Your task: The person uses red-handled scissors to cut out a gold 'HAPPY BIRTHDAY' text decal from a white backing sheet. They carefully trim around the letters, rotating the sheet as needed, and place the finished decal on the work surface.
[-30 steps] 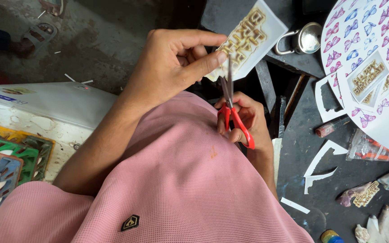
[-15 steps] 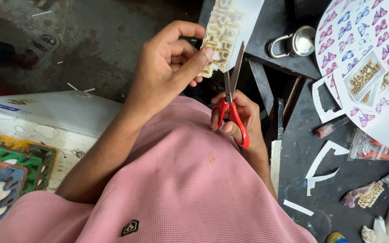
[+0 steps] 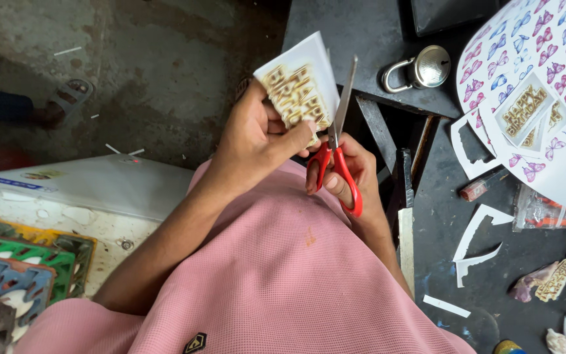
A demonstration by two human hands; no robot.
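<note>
Left hand (image 3: pixel 253 141) pinches a gold-lettered white sheet (image 3: pixel 296 85) at twelve o'clock; right hand (image 3: pixel 355 174), clamped on red scissors (image 3: pixel 335 154), points blades upward along its right edge.

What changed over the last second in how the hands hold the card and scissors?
The left hand turned the gold-lettered card, its top swinging from right-leaning to left-leaning. The right hand raised the red-handled scissors beside the card's edge. Both grips stayed; the padlock did not move.

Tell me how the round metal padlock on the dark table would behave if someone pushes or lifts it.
The padlock looks solid metal, so probably heavy for its size. It lies flat on the table, so it would likely slide rather than roll. Its shackle appears loose, so may swing when lifted.
</note>
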